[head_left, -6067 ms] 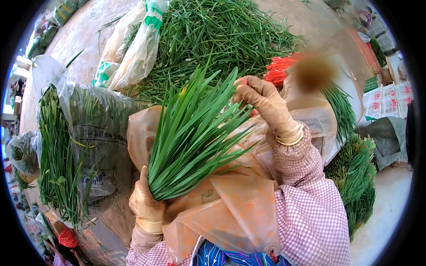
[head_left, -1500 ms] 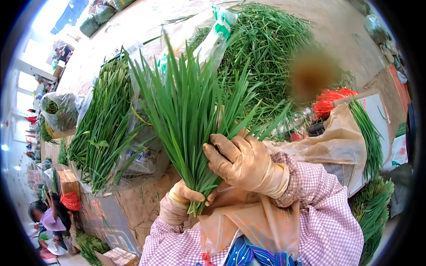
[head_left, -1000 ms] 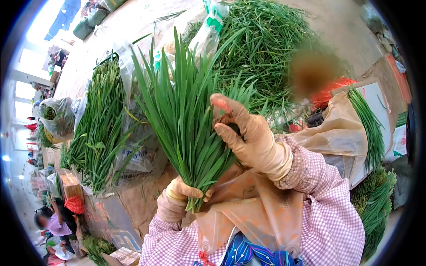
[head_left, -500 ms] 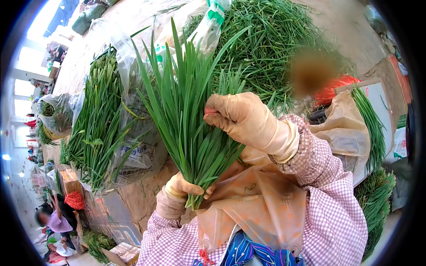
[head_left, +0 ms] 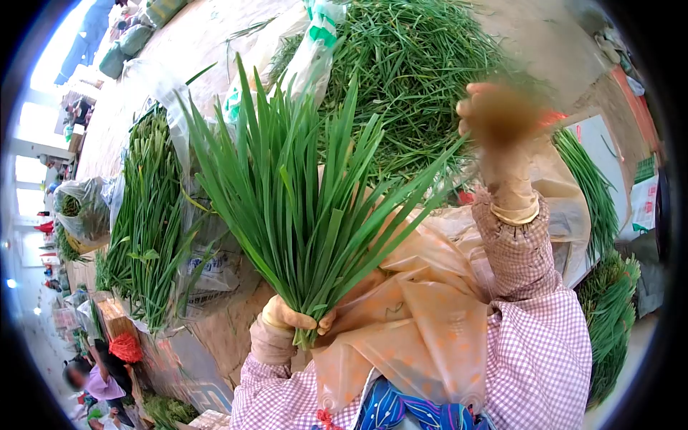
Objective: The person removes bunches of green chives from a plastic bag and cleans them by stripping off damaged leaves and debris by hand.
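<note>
My left hand (head_left: 292, 317), gloved, is closed round the lower ends of a fanned bunch of long green leaves (head_left: 301, 208) that stands upright over my lap. My right hand (head_left: 498, 118), also gloved, is raised to the right near the red ties (head_left: 552, 117). A brown blur covers most of its fingers, so what they hold is hidden. An orange-brown plastic apron (head_left: 408, 330) lies under the bunch. Beyond the leaves is a large heap of loose green leaves (head_left: 416, 64).
Plastic-wrapped leaves (head_left: 147, 215) stand at the left, beside a clear bag (head_left: 86, 208). Red strands (head_left: 125, 347) lie farther down. More bundles (head_left: 605, 322) are at the right, near a white board (head_left: 598, 147). Another person (head_left: 104, 383) is at lower left.
My right hand has left the bunch and moved up and right toward the red ties. The leaves have spread wider to the right, while my left hand keeps its hold.
</note>
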`<move>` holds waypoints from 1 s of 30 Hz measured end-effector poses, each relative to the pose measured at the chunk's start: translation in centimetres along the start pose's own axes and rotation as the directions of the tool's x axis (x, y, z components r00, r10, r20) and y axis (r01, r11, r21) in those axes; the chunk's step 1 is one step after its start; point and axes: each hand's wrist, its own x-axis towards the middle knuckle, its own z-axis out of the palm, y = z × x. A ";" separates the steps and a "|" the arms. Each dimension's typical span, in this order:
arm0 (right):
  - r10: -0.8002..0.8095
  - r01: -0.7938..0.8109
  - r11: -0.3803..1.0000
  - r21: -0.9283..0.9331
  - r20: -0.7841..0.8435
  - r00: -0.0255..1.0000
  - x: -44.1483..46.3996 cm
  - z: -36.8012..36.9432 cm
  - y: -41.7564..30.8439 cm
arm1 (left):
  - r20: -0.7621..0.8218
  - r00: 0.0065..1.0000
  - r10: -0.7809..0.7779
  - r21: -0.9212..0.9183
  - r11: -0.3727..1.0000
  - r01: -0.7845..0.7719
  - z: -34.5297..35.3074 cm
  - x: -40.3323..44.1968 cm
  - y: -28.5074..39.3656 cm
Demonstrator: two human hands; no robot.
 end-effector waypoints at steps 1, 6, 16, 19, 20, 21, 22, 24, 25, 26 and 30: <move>-0.003 0.003 1.000 0.002 -0.005 1.000 -0.2 -0.6 0.0 | 0.002 1.000 -0.003 0.005 1.000 0.003 0.2 0.0 0.1; 0.012 -0.009 0.999 -0.040 0.070 0.997 -0.6 -0.8 0.0 | -0.047 0.999 -0.025 0.016 1.000 0.025 1.3 -0.1 0.7; -0.013 0.274 0.906 -0.323 0.626 0.780 -1.1 4.4 -5.7 | 0.079 0.995 -0.068 0.209 0.977 0.050 -0.4 1.0 0.5; 0.088 0.460 0.757 -0.465 0.769 0.633 -0.8 5.6 -5.3 | 0.073 0.995 -0.062 0.206 0.977 0.046 0.5 1.3 0.9; 0.092 0.462 0.756 -0.464 0.774 0.627 -0.8 5.8 -4.6 | 0.077 0.995 -0.068 0.199 0.979 0.051 0.7 1.3 1.1; 0.012 0.558 0.711 -0.428 0.801 0.599 -0.7 6.0 -4.0 | 0.079 0.994 -0.070 0.193 0.980 0.054 0.6 1.3 1.0; -0.066 0.646 0.656 -0.390 0.823 0.564 -0.8 6.1 -3.3 | 0.081 0.994 -0.073 0.188 0.981 0.057 0.5 1.3 1.0; -0.140 0.694 0.618 -0.371 0.816 0.561 -1.1 6.4 -2.4 | 0.110 0.991 -0.077 0.210 0.976 0.053 -0.2 1.4 0.7; -0.214 0.731 0.552 -0.400 0.780 0.589 -1.3 6.4 -2.2 | 0.119 0.990 -0.078 0.216 0.975 0.051 -0.5 1.5 0.6; -0.291 0.760 0.485 -0.432 0.740 0.606 -1.5 6.4 -1.9 | 0.143 0.986 -0.081 0.249 0.967 0.043 -0.7 1.5 0.5; -0.195 0.277 0.889 -0.364 0.247 0.949 -0.2 4.2 -1.3 | 0.102 0.991 -0.085 0.282 0.958 0.054 -0.5 1.6 0.3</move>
